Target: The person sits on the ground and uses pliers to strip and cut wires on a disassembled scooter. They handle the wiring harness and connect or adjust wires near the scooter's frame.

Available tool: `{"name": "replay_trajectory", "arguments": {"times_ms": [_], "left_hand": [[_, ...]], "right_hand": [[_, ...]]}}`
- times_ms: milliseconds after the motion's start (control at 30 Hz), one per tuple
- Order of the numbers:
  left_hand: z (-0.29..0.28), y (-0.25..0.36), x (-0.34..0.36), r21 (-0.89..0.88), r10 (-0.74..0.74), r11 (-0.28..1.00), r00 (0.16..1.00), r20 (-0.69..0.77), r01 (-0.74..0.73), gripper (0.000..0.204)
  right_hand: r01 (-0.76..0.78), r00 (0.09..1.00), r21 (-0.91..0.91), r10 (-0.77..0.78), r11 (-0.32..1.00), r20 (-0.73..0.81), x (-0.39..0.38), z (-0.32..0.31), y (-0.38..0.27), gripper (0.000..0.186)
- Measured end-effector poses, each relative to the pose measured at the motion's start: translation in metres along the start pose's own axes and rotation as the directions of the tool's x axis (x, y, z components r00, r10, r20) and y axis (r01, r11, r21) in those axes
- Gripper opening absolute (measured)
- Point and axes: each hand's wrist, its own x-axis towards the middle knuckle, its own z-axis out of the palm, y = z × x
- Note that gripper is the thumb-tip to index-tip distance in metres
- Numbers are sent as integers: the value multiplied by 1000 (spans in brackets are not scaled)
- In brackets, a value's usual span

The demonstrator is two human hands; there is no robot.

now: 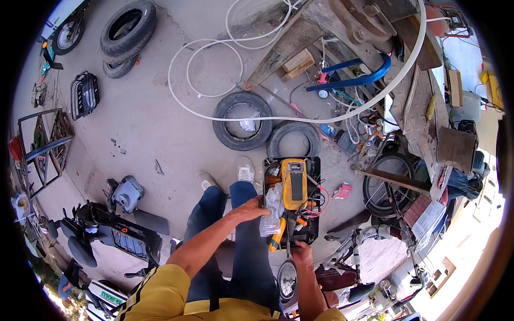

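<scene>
A black case [317, 231] sat just right of centre in the frame. The left hand [249, 210] met its left edge, and the right hand [302, 255] was at its lower edge; whether either was clamped on the case, I could not tell, as the fingers were partly hidden. Inside, a yellow meter [294, 186] lay on top, with a clear plastic bag [271, 213] to its left and an orange-handled tool [277, 236] below. Two tyres [231, 138] lay on the floor [155, 128] above the case, and a pale hose [419, 40] looped across the upper frame.
</scene>
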Motion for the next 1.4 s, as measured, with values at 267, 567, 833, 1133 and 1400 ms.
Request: {"name": "replay_trajectory", "arguments": {"times_ms": [267, 567, 833, 1133, 1400], "left_hand": [[-119, -102, 170, -543, -127, 836, 990, -61, 73, 56], [-224, -151, 233, -572, 103, 729, 886, -452, -376, 65], [-207, -178, 171, -69, 220, 930, 693, -686, -362, 58], [-89, -57, -36, 247, 283, 946, 909, -307, -211, 25], [-68, -107, -14, 646, 463, 722, 867, -185, -247, 45]], "right_hand": [[6, 978, -86, 12, 996, 210, 236, 114, -1, 45], [81, 971, -277, -13, 958, 241, 380, 240, 4, 45], [197, 908, -881, -419, 430, -2, 378, 256, -26, 39], [539, 371, -664, -562, -518, 740, 409, 300, -124, 29], [205, 418, -597, -482, -776, 770, 547, 378, -157, 69]]}}
